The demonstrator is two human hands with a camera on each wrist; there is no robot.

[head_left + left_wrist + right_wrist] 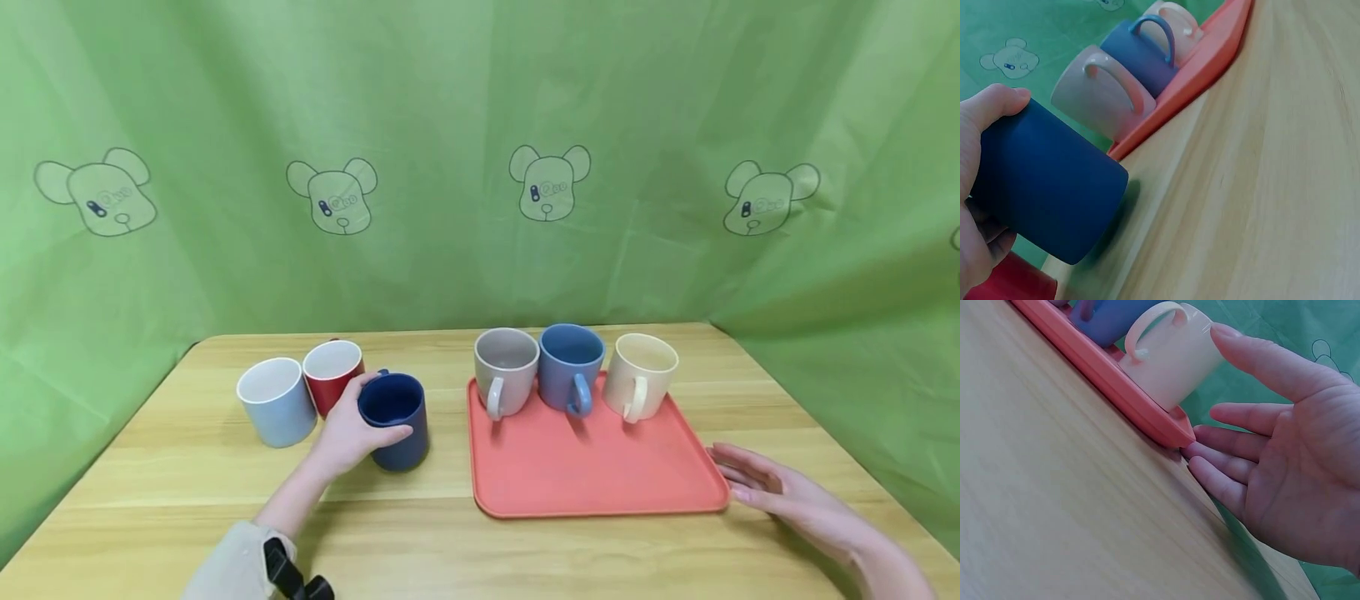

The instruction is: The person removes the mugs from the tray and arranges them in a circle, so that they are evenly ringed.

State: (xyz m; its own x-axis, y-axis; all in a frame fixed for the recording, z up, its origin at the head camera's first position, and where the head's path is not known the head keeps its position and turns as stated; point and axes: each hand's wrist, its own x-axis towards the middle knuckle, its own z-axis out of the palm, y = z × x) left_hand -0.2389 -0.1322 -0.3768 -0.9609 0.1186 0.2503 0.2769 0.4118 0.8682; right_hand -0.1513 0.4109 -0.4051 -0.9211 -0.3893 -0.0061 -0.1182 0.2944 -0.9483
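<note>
My left hand [352,433] grips a dark blue mug [405,442] round its upper body, thumb on the near side and fingers behind. In the left wrist view the dark blue mug [1054,181] is upright relative to the table, with a shadow beside its base. My right hand [795,500] lies at the right edge of the red tray [585,475], its fingers loosely extended. Seen from the right wrist, the fingertips touch the corner of the tray [1116,394]. Along the tray's back stand a grey mug [506,375], a blue mug [562,375] and a cream mug [637,383], handles toward me.
To the left of the dark blue mug stand a red mug [322,387] with a white inside and a light blue mug [281,417]. Everything rests on a wooden table [420,542]. A green curtain [450,267] hangs behind it.
</note>
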